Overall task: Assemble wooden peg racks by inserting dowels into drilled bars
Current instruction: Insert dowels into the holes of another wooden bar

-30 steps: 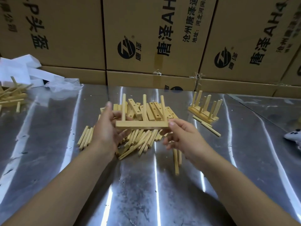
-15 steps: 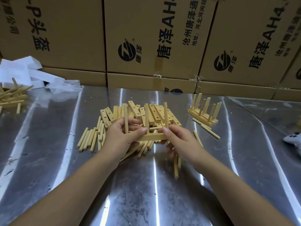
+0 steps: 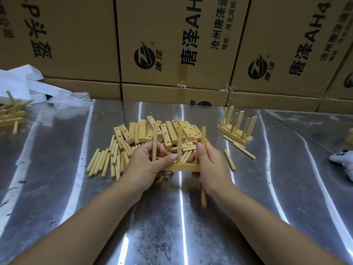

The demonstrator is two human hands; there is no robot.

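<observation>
A wooden peg rack (image 3: 184, 166), one drilled bar with three upright dowels, is held between both hands low over the metal table (image 3: 57, 188). My left hand (image 3: 147, 167) grips its left end around the left dowel. My right hand (image 3: 210, 169) grips the right end, thumb against the right dowel. Behind the hands lies a heap of drilled bars (image 3: 168, 131). Loose dowels (image 3: 104, 162) lie to the left of my left hand. Two dowels (image 3: 203, 194) show below my right hand.
Finished racks (image 3: 236, 127) stand at the right, with loose dowels (image 3: 244, 149) beside them. More wooden parts (image 3: 11, 113) lie at the far left near white packaging (image 3: 24, 83). Cardboard boxes (image 3: 172, 44) wall the back. A white game controller (image 3: 343, 159) lies at the right edge.
Both hands have lowered the rack toward the table and nearer to me. Fingers have shifted from the bar's ends to around the outer dowels.
</observation>
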